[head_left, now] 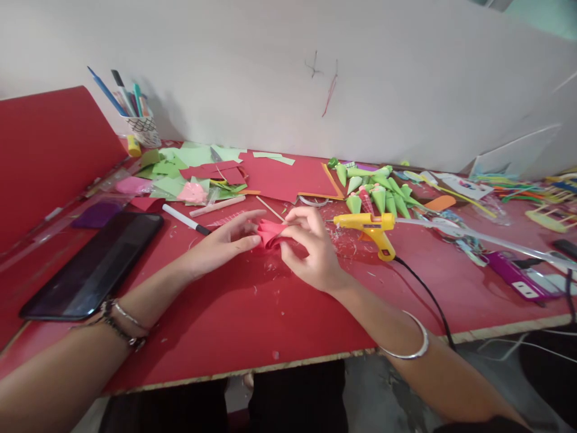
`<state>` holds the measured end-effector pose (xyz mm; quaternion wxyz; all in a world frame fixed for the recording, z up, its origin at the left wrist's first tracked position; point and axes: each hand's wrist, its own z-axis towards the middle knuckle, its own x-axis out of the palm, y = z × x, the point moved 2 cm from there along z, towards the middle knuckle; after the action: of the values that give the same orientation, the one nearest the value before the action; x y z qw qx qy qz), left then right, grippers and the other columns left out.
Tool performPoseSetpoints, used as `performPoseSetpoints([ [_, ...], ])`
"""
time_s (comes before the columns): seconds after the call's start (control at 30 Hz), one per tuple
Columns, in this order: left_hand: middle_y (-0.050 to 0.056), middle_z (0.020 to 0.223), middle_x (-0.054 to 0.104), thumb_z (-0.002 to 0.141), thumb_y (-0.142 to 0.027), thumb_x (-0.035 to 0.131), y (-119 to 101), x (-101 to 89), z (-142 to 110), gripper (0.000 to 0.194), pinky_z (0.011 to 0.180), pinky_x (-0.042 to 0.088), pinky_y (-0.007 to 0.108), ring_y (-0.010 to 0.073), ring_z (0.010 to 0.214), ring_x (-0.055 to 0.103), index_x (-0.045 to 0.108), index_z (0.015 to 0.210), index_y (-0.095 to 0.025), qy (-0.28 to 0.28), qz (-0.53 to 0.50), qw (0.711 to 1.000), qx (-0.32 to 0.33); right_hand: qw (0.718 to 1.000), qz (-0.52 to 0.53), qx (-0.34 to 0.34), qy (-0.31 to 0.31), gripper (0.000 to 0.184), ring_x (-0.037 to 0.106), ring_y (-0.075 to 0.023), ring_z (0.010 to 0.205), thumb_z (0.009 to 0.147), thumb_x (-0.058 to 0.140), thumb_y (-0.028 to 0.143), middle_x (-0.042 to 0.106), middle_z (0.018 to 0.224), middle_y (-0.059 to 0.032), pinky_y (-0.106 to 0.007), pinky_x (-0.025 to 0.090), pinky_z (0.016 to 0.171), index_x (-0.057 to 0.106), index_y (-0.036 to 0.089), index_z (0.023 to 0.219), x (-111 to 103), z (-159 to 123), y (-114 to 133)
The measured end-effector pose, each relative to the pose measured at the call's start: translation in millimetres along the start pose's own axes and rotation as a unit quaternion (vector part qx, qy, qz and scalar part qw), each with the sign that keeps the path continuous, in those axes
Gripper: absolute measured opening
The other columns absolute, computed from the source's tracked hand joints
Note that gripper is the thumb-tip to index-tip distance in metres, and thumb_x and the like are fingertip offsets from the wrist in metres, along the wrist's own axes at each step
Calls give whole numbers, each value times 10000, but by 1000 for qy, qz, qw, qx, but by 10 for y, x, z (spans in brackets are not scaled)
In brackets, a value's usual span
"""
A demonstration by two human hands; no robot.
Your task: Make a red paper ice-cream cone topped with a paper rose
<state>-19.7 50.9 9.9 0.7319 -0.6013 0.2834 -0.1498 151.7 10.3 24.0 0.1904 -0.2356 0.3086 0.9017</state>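
Observation:
Between my two hands is a piece of pinkish-red paper (269,233), curled and folded, held just over the red tabletop. My left hand (229,237) pinches its left side between thumb and fingers. On the other side, my right hand (311,246) has its fingers curled around the paper's right edge. A thin wooden stick (270,208) lies just behind the paper. Left of my left hand rests a white marker with a black end (184,219). To the right of my right hand lies a yellow glue gun (366,227), its cord running to the table's front edge.
A black phone (97,261) lies at the left. Green and red paper scraps (211,171) spread along the back, near a pen cup (143,130). Several green paper cones (378,186) are heaped behind the glue gun. A purple power strip (518,275) sits at the right.

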Motion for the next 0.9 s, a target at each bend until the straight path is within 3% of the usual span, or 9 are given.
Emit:
performPoseSetpoints([
  [0.23,63,970,554,776,-199,514,52,-16,26,495,670,471,261,126,801,558,348,1242,-199,-25,-46,998,24,1000,23,10,18,113,470,-178,932,743,474,149,399,957,-59,-381,427,830,502,204,837,-24,10,24],
  [0.37,30,867,530,765,-196,524,72,-52,42,461,675,465,256,108,741,536,378,1201,-174,-81,26,995,48,998,-6,48,-37,61,476,-160,850,779,461,190,408,880,-34,-365,419,792,518,211,775,-67,19,23],
  [0.47,22,860,512,770,-199,518,51,-57,43,425,697,463,261,101,734,524,401,1178,-175,-89,82,990,77,997,-21,59,-46,36,472,-158,838,780,474,210,412,856,-27,-351,411,789,508,212,769,-67,20,13],
  [0.63,22,844,523,784,-154,465,16,-2,25,366,697,463,252,113,772,534,430,1148,-178,-37,132,984,116,995,-19,85,53,176,465,-175,919,751,506,211,423,942,-46,-346,407,818,488,221,925,10,4,-21],
  [0.73,19,857,532,777,-125,449,28,28,17,358,708,466,253,114,778,539,438,1128,-195,-19,162,979,119,989,-18,89,113,160,465,-178,932,742,531,235,433,935,-41,-340,398,831,501,220,899,50,-14,-35],
  [0.9,36,916,544,728,-90,440,23,5,20,390,748,466,281,141,845,541,452,1106,-188,-38,211,971,108,986,-9,86,141,132,467,-170,929,736,564,272,445,915,-34,-317,387,837,510,208,839,57,-21,-25],
])
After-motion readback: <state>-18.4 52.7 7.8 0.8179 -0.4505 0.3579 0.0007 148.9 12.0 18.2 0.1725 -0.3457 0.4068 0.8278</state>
